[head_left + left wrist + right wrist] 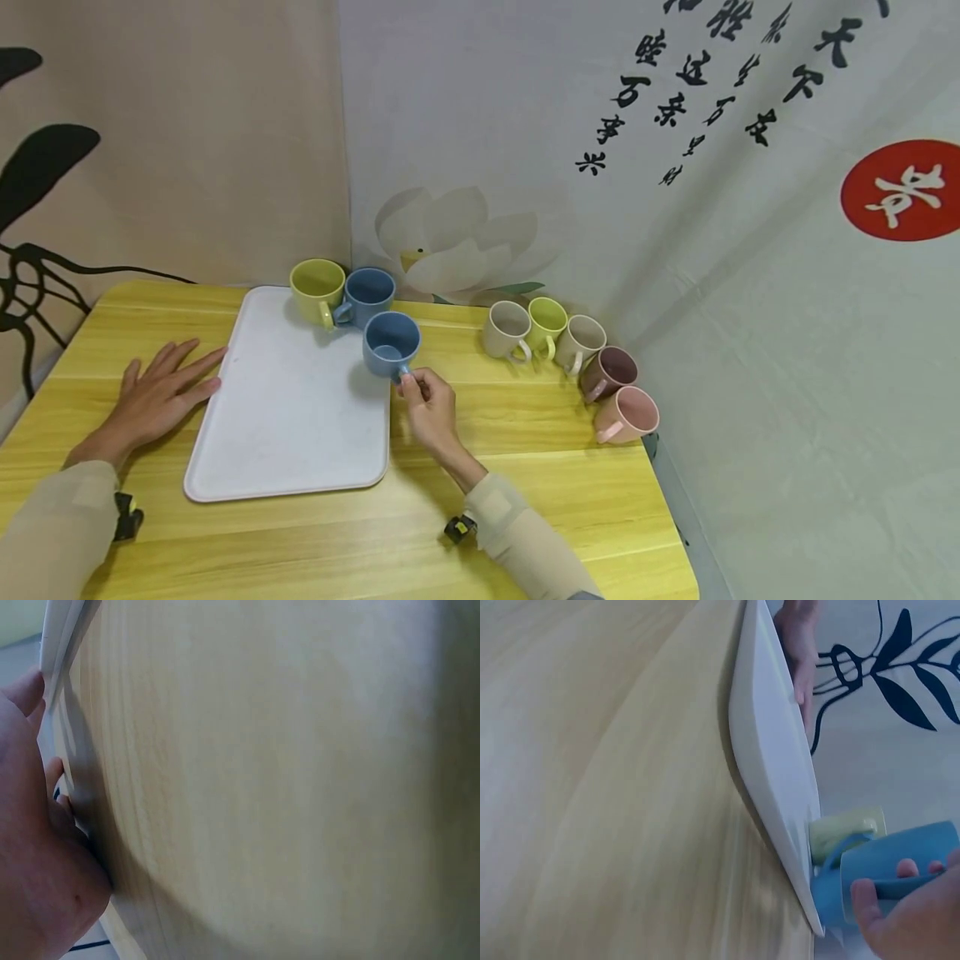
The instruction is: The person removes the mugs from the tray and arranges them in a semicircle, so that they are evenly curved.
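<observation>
My right hand (432, 410) pinches the handle of a blue mug (390, 348) over the right edge of a white tray (292, 425). In the right wrist view the fingers curl round that mug's handle (907, 886). At the tray's far end stand a yellow-green mug (317, 287) and a second blue mug (367, 293), side by side and close to the held one. My left hand (159, 397) lies spread on the table, its fingertips touching the tray's left rim. In the left wrist view the tray's edge (58, 645) shows beside those fingers.
At the back right of the wooden table (525, 500) several mugs stand in a curved row: a beige mug (504, 331), a lime mug (545, 325), another beige mug (581, 343), a maroon mug (607, 375) and a pink mug (627, 415). A printed cloth (465, 125) hangs behind.
</observation>
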Motion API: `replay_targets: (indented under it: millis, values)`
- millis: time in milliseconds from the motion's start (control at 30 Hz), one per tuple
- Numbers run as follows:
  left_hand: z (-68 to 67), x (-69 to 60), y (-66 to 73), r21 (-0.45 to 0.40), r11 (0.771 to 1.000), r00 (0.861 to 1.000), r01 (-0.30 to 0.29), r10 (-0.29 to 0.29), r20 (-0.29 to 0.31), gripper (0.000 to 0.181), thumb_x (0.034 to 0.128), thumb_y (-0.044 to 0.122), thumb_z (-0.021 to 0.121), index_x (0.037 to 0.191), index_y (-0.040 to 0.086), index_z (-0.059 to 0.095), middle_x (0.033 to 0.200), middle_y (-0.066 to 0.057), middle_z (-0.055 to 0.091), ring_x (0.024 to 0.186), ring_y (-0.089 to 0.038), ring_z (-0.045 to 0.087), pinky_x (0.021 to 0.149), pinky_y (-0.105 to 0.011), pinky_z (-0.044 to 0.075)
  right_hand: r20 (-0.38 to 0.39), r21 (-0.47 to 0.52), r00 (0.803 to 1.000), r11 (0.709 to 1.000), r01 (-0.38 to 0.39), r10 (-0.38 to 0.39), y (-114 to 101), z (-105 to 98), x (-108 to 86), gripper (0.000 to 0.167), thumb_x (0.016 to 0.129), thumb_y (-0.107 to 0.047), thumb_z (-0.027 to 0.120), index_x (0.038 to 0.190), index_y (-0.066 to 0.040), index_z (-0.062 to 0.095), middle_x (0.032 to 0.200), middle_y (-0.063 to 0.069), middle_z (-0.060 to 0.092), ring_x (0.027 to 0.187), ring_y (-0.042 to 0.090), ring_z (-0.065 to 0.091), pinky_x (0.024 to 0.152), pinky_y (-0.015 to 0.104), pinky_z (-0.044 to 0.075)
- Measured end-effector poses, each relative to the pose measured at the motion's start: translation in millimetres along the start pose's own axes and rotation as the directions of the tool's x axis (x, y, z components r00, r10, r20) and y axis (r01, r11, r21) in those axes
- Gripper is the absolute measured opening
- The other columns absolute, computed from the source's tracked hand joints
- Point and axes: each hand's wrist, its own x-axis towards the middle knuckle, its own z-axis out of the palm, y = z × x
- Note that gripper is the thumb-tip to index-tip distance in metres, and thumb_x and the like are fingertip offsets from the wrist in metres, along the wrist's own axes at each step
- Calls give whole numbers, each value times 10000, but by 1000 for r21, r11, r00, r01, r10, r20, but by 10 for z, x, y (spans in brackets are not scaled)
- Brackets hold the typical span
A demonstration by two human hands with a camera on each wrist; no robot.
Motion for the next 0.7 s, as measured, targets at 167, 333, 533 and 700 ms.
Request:
replay_targets:
  millis: [167, 333, 533, 700]
  values:
    - [5, -7, 1, -4, 1000, 1000, 3, -3, -2, 658, 1203, 460, 473, 1792, 209, 324, 1871, -331, 102, 1732, -624, -45, 1293, -848, -217, -1, 0, 1000, 1000, 21, -21, 71, -182, 55, 238, 1149, -124, 646, 1051, 63, 756, 995, 309, 798, 906, 331, 803, 798, 190, 601]
    - [3, -7, 22, 9, 1000, 1000, 7, -7, -3, 658, 1205, 466, 464, 1795, 214, 317, 1866, -336, 115, 1730, -627, -36, 1291, -864, -191, 29, -2, 999, 1000, 30, -30, 150, -391, 111, 229, 1162, -94, 611, 1072, 76, 736, 1019, 316, 789, 1000, 499, 808, 927, 290, 687]
    - [-23, -15, 72, 27, 1000, 1000, 13, -13, -4, 653, 1209, 451, 456, 1792, 191, 317, 1851, -358, 135, 1717, -650, -11, 1288, -878, -163, 81, 40, 997, 999, 10, -13, 218, -670, 182, 236, 1168, -65, 592, 1100, 128, 708, 1056, 385, 754, 1068, 585, 781, 988, 423, 704]
    - [-24, -23, 70, 20, 1000, 1000, 12, -12, -4, 654, 1208, 449, 456, 1792, 188, 316, 1850, -361, 133, 1716, -652, -13, 1290, -872, -175, 91, 15, 996, 1000, -1, -1, 277, -891, 226, 239, 1169, -64, 594, 1097, 133, 710, 1061, 392, 754, 1077, 567, 779, 1012, 469, 692]
